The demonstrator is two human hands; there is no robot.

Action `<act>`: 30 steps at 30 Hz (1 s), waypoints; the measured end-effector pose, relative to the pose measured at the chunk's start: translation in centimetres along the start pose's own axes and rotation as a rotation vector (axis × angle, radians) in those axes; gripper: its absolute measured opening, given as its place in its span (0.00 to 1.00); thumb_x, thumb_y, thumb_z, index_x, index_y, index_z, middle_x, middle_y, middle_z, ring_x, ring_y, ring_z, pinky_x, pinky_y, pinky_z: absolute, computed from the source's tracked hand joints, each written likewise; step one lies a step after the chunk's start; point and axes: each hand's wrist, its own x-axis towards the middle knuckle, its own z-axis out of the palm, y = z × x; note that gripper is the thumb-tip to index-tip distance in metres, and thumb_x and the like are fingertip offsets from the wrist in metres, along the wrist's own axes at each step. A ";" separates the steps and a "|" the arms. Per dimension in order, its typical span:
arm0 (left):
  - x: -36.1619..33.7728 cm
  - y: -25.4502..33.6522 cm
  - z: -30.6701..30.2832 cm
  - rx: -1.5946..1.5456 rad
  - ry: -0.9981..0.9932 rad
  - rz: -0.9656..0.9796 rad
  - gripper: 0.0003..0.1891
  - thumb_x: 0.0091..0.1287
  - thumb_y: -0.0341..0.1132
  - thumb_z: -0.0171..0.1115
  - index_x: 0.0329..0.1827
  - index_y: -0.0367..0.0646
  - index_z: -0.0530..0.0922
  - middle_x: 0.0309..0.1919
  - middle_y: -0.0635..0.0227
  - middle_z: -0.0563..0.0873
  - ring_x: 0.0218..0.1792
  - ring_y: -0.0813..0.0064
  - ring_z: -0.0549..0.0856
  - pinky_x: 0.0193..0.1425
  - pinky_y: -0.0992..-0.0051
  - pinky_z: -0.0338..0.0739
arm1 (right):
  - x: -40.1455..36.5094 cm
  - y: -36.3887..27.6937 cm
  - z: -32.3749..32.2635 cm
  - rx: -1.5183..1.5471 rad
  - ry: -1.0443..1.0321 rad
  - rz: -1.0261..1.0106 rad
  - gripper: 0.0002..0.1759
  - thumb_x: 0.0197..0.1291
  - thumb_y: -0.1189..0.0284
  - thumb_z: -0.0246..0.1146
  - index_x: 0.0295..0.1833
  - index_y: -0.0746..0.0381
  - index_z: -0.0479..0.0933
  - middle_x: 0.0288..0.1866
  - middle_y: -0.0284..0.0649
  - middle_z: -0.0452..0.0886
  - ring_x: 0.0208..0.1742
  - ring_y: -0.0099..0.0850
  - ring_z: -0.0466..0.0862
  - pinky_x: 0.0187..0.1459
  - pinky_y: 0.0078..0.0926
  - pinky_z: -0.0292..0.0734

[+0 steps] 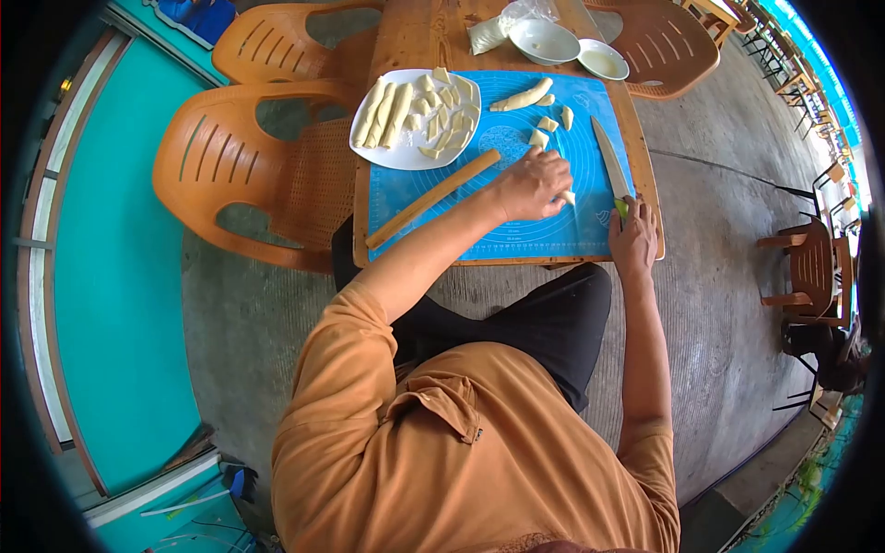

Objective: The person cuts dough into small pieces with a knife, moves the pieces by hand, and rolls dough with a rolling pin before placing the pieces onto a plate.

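My left hand (535,187) is closed over the blue mat, its fingers curled on a small piece of dough (568,197) that shows at the fingertips. My right hand (634,238) grips the green handle of a knife (611,158), whose blade lies along the mat's right side pointing away from me. Just beyond my left hand are several cut dough pieces (548,123) and a longer dough roll (523,96). A wooden rolling pin (433,199) lies diagonally under my left forearm's side of the mat.
A white plate (413,164) holding dough rolls and cut pieces stands at the mat's left. At the back are a white bowl (544,42), a smaller dish of liquid (604,61) and a bag of white powder (489,35). Orange chairs (198,170) flank the wooden table (415,37).
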 end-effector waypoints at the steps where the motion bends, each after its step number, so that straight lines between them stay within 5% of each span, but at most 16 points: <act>1: -0.2 0.1 -0.6 0.002 -0.001 -0.001 0.10 0.64 0.38 0.78 0.43 0.47 0.86 0.44 0.67 0.84 0.54 0.63 0.84 0.66 0.56 0.75 | 0.0 0.1 0.0 0.002 -0.009 0.004 0.23 0.77 0.61 0.67 0.71 0.59 0.80 0.60 0.48 0.84 0.62 0.50 0.85 0.60 0.53 0.80; 3: -1.3 0.3 -2.6 0.019 0.239 -0.195 0.10 0.66 0.37 0.77 0.44 0.46 0.86 0.43 0.65 0.86 0.51 0.60 0.86 0.64 0.55 0.77 | -0.1 0.1 0.0 0.005 -0.021 0.012 0.23 0.77 0.62 0.67 0.71 0.59 0.80 0.60 0.48 0.84 0.62 0.50 0.85 0.60 0.53 0.80; 8: -7.4 -3.5 -6.6 0.267 0.426 -0.521 0.09 0.70 0.39 0.76 0.43 0.45 0.87 0.46 0.63 0.87 0.55 0.56 0.86 0.63 0.54 0.77 | 0.0 0.2 0.3 -0.013 -0.029 0.013 0.23 0.78 0.62 0.65 0.72 0.60 0.79 0.61 0.49 0.84 0.63 0.50 0.85 0.61 0.54 0.80; 13: -12.8 -7.4 -9.4 0.549 0.252 -0.781 0.12 0.70 0.43 0.74 0.46 0.46 0.91 0.47 0.62 0.88 0.57 0.56 0.85 0.64 0.52 0.74 | -0.1 0.0 0.4 0.004 -0.019 0.021 0.23 0.79 0.61 0.65 0.73 0.60 0.79 0.62 0.49 0.84 0.64 0.50 0.85 0.63 0.54 0.78; 30: -14.5 -9.5 -9.3 0.583 0.152 -0.776 0.13 0.72 0.45 0.76 0.51 0.48 0.93 0.49 0.65 0.91 0.60 0.59 0.86 0.68 0.53 0.71 | -0.1 0.0 0.3 0.012 -0.068 0.040 0.24 0.81 0.61 0.64 0.74 0.60 0.78 0.67 0.52 0.83 0.68 0.51 0.83 0.66 0.57 0.77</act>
